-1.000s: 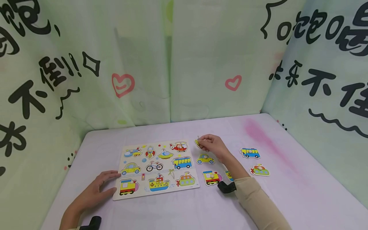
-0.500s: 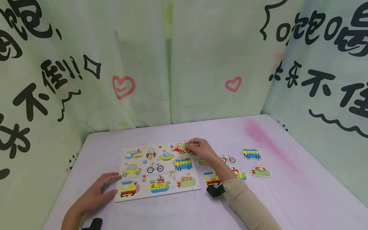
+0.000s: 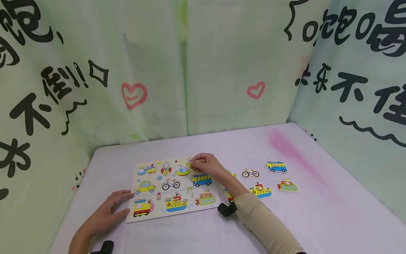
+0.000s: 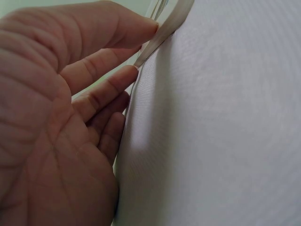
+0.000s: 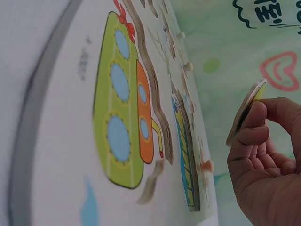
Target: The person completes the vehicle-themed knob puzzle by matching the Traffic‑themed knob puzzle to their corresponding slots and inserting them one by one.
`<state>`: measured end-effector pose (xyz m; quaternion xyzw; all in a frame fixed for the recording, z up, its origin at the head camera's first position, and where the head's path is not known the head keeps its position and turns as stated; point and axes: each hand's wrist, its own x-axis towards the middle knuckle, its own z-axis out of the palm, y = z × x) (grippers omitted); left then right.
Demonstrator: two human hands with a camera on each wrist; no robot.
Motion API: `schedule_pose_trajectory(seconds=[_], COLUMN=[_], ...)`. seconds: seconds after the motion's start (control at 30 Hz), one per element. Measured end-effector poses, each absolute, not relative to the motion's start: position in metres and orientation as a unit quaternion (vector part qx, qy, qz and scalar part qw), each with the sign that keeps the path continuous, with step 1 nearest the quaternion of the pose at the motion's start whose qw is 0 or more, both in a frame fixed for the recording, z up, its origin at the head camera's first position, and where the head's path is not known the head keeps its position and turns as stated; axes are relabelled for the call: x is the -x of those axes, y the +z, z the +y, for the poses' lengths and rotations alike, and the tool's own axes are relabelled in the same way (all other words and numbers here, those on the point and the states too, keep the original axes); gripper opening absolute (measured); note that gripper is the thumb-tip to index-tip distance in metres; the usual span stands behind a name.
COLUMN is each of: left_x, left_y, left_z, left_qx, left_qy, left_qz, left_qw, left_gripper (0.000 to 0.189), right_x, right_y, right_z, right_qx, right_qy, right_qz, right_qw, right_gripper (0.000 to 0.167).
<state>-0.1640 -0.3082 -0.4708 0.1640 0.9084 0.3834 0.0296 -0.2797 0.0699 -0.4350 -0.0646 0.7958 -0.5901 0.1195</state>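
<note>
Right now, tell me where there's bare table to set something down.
Bare table lies right of the loose bus and submarine, and in front of the board, between the left hand and right arm. A strip is free behind the board, before the curtain. Crowded: just right of the board, with bike, boat, and car and train partly hidden by that arm.

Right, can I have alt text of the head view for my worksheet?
A right hand holds a small yellow puzzle piece over a vehicle picture board, while the left hand touches the board's left edge. To the right, a bicycle piece, bus piece, boat piece and submarine piece lie on a pale table.
</note>
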Motion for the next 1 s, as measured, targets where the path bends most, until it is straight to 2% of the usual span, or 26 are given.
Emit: schedule_pose_trajectory(seconds=[0.33, 1.0], left_x=[0.161, 0.165], left_y=[-0.473, -0.470], left_z=[-0.310, -0.306], left_qx=[-0.138, -0.137], left_qy=[0.388, 0.389], left_qz=[0.910, 0.910], left_qw=[0.042, 0.052], left_gripper=[0.047, 0.047], right_x=[0.284, 0.288], right_y=[-0.441, -0.431], right_z=[0.046, 0.022], right_qx=[0.090, 0.102], right_qy=[-0.578, -0.441], right_qz=[0.797, 0.885], right_qw=[0.149, 0.109], right_gripper=[0.020, 0.012])
